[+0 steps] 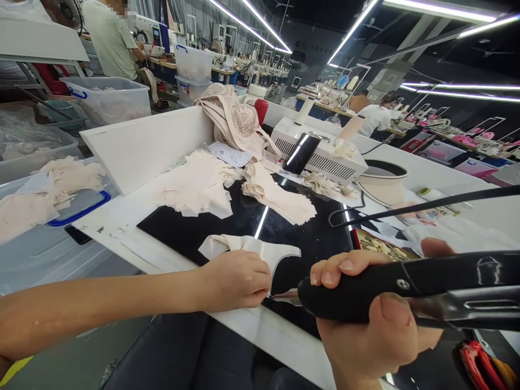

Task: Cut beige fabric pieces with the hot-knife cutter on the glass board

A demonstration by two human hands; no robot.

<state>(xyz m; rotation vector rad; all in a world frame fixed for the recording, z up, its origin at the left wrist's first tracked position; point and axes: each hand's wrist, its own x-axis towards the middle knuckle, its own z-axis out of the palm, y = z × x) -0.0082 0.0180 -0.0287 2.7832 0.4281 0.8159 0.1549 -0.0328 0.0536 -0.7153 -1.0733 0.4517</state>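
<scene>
My left hand [238, 279] is closed at the front edge of the black glossy plate [182, 225], its fingers pinching a pale cream fabric piece [280, 252] that spreads out behind it. My right hand [377, 325] is wrapped round a black-handled tool [357, 292] with a metal part along its lower side. The tool's narrow metal tip points left and meets the fabric's edge beside my left fingertips. Farther back on the plate lie a stack of cream fabric pieces [199, 184] on the left and a second stack [276, 195] on the right.
Behind are a bundle of lace garments [235, 114], a white vented box [320, 146] and a round container [382, 179]. A black cable [439, 203] crosses at right, above red-handled scissors [475, 363]. Plastic bins [109, 100] stand left; a person [109, 43] works beyond.
</scene>
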